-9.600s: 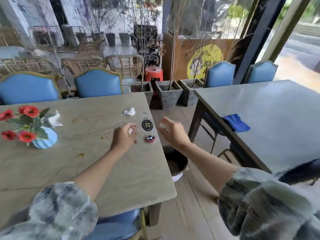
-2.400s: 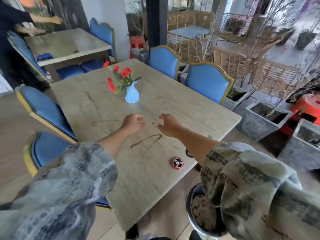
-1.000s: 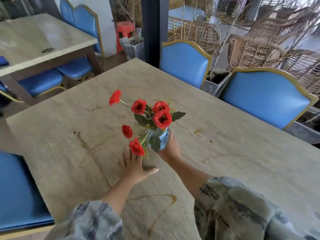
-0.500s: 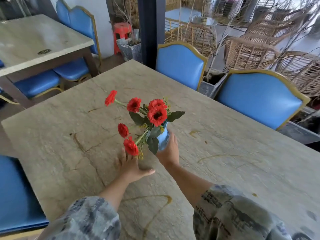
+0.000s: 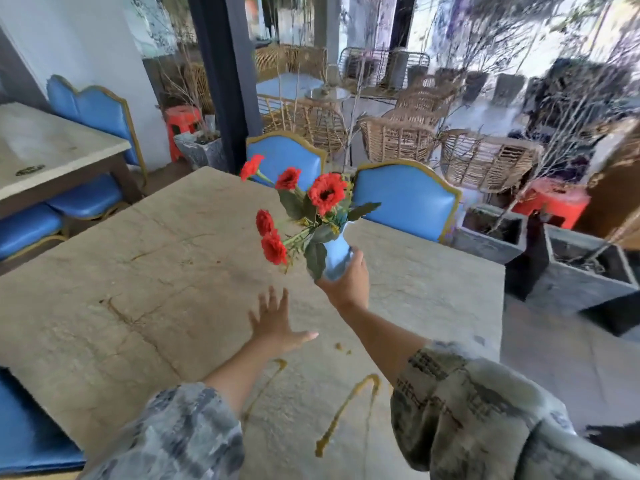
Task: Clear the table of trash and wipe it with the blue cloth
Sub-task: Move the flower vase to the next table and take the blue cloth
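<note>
My right hand (image 5: 346, 284) grips a light blue vase (image 5: 334, 259) of red flowers (image 5: 325, 192) and holds it lifted above the beige stone table (image 5: 156, 271). My left hand (image 5: 275, 323) hovers just over the tabletop below the flowers, fingers spread, holding nothing. Yellow-brown streaks (image 5: 341, 410) and small crumbs (image 5: 341, 348) mark the table surface near me. No blue cloth and no paper trash show in this view.
Two blue chairs (image 5: 405, 199) stand at the table's far side, another blue seat (image 5: 27, 427) at my near left. A second table (image 5: 45, 150) sits at the left. Grey planters (image 5: 585, 271) and a red stool (image 5: 550, 202) stand to the right; wicker chairs lie beyond.
My right hand has raised the vase off the table and carried it up and to the right. My left hand has drawn back from the vase and opened flat.
</note>
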Tool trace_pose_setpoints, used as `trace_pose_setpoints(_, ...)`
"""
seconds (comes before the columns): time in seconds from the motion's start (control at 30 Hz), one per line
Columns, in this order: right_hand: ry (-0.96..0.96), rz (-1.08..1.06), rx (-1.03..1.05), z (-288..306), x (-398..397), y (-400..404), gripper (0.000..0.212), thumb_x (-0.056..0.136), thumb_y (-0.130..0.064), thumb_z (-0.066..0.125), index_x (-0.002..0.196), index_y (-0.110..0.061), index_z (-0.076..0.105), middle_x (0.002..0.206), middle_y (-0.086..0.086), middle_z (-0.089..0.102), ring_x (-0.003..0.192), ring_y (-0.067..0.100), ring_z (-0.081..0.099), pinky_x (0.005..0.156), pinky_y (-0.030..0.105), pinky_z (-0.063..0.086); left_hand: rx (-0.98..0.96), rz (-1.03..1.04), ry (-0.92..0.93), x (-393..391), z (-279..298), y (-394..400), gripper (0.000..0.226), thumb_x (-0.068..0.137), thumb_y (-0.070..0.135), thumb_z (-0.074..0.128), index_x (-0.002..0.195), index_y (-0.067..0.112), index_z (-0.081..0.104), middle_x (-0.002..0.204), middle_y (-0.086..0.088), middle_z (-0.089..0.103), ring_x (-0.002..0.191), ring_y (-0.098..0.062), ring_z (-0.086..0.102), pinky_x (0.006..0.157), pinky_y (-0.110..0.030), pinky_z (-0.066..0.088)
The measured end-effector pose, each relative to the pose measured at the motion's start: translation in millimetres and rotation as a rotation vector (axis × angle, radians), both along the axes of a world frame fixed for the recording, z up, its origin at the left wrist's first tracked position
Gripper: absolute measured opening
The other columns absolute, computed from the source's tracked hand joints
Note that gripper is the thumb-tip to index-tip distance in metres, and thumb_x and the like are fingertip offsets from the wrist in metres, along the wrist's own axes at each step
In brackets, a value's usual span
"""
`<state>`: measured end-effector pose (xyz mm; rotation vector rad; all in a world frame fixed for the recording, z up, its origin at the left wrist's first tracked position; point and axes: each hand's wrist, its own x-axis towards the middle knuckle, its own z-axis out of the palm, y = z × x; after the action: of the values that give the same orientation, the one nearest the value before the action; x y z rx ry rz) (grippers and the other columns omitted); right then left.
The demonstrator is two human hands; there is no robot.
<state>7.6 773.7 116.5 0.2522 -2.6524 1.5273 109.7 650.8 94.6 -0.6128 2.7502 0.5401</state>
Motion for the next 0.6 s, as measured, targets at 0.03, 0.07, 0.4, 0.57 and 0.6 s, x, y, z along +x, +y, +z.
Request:
trace_pose_setpoints(0.03, 0.005, -0.026, -0.005, 6.4, 2.4, 18.5, 0.09, 0.056, -0.039, 0.081, 0.13, -0.017, 0.034, 0.119, 0.005, 0.052, 0.11, 0.027, 0.05, 0.089, 0.046, 0.048, -0.007, -0.023, 0.009, -1.7, 8.1, 12.7, 0.123, 0.068, 0.075, 0.06, 0.15, 0.023, -0.015, 0.156, -0.007, -0.027, 0.145, -0.031, -0.019, 0.115, -0.056, -0.002)
trace_pose_setpoints(0.07, 0.01, -0.052, -0.01, 12.7, 5.5, 37.5, 0.089, 0.056, -0.038, 0.08, 0.13, -0.017, 0.034, 0.118, 0.006, 0.052, 0.11, 0.028, 0.05, 0.089, 0.046, 0.048, -0.014, -0.043, 0.018, -3.4, 15.2, 25.6, 0.123, 0.068, 0.074, 0.061, 0.151, 0.023, -0.014, 0.156, -0.007, -0.027, 0.145, -0.032, -0.018, 0.114, -0.056, -0.002)
trace_pose_setpoints(0.4, 0.057, -0.376, 0.008, 44.0, 42.6, 238.8, 0.083, 0.053, -0.036, 0.083, 0.121, -0.012, 0.042, 0.108, 0.01, 0.055, 0.103, 0.031, 0.053, 0.083, 0.041, 0.048, 0.008, -0.318, 0.074, -29.1, 47.3, 198.0, 0.124, 0.066, 0.07, 0.067, 0.151, 0.024, -0.01, 0.157, -0.004, -0.024, 0.145, -0.03, -0.017, 0.115, -0.057, 0.0)
trace_pose_setpoints(0.57, 0.038, -0.516, 0.018, 46.6, 65.0, 332.6, 0.095, 0.056, -0.04, 0.086, 0.132, -0.013, 0.035, 0.119, 0.01, 0.051, 0.113, 0.026, 0.047, 0.093, 0.035, 0.043, -0.013, -0.491, 0.08, -35.9, 47.1, 294.5, 0.122, 0.066, 0.074, 0.063, 0.151, 0.025, -0.01, 0.156, -0.005, -0.026, 0.145, -0.032, -0.018, 0.114, -0.059, 0.001)
trace_pose_setpoints(0.6, 0.035, -0.537, 0.019, 46.2, 68.8, 351.5, 0.097, 0.057, -0.04, 0.086, 0.133, -0.012, 0.033, 0.12, 0.011, 0.05, 0.113, 0.026, 0.047, 0.094, 0.034, 0.042, -0.012, -0.518, 0.085, -36.9, 47.6, 313.0, 0.122, 0.067, 0.074, 0.063, 0.151, 0.025, -0.01, 0.156, -0.005, -0.027, 0.145, -0.032, -0.019, 0.113, -0.059, 0.0)
